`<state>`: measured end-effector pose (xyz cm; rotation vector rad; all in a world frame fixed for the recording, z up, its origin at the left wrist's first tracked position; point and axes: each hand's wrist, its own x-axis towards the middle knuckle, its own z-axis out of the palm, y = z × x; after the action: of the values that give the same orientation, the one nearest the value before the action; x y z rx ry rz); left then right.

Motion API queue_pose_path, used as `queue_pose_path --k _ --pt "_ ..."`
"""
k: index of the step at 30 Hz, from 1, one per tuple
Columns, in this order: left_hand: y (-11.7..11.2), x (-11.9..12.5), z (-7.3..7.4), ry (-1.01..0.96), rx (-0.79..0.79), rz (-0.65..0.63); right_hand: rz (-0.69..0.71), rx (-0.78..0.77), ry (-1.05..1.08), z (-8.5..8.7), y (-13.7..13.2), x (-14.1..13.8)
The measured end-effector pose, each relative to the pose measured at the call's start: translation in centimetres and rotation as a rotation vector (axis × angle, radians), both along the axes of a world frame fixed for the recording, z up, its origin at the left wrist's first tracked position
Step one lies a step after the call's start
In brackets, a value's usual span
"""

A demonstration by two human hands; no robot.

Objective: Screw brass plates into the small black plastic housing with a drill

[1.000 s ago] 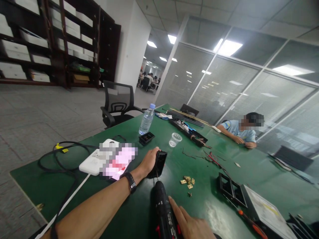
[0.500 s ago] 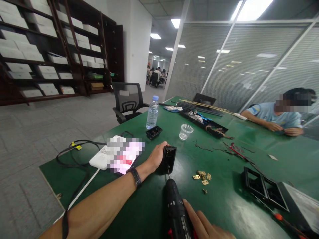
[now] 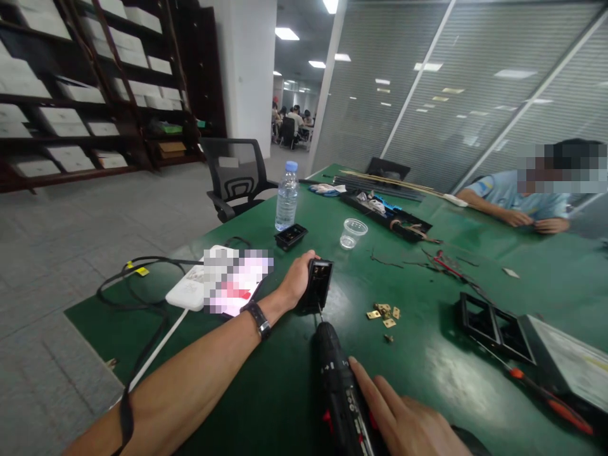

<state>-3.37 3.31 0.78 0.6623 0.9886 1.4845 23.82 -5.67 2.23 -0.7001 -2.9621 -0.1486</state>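
Note:
My left hand point(image 3: 297, 278) grips a small black rectangular housing point(image 3: 319, 286) by its left side, holding it up on edge with its open face towards me. Brass-coloured bits show inside it. My right hand point(image 3: 403, 411) is wrapped round a black cordless drill point(image 3: 338, 380), the index finger stretched along its body. The drill's thin bit meets the lower part of the housing; its exact contact point is too small to make out. Right of the housing lie several small brass plates point(image 3: 386, 312), with a little metal piece point(image 3: 388, 339) just below them.
Behind the housing stand a similar black housing point(image 3: 291, 237), a water bottle point(image 3: 287, 197) and a clear plastic cup point(image 3: 353, 233). A phone point(image 3: 237, 285) lies at left beside cables. At right are a black frame point(image 3: 496, 326) and a screwdriver point(image 3: 546, 396). A person sits across the table.
The view has tilted down slightly, so everything sits higher in the picture. Both hands keep hold of the housing and the drill, with the bit still at the housing's lower part.

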Motion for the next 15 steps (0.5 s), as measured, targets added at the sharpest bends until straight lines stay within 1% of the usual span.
queue_pose_path --k 2,5,11,15 --pt "0.1 -0.1 0.1 -0.027 -0.020 -0.002 -0.014 0.022 -0.034 0.3 -0.2 -0.3" --pt "0.0 -0.2 0.5 -0.085 -0.044 -0.005 -0.029 0.081 -0.065 0.2 -0.4 -0.5" --pt "-0.2 -0.3 1.2 -0.191 -0.067 -0.004 0.045 0.218 -0.057 -0.3 -0.2 -0.6" --pt "-0.1 -0.2 1.3 -0.193 -0.078 0.000 0.041 0.305 -0.041 -0.5 -0.3 -0.6"
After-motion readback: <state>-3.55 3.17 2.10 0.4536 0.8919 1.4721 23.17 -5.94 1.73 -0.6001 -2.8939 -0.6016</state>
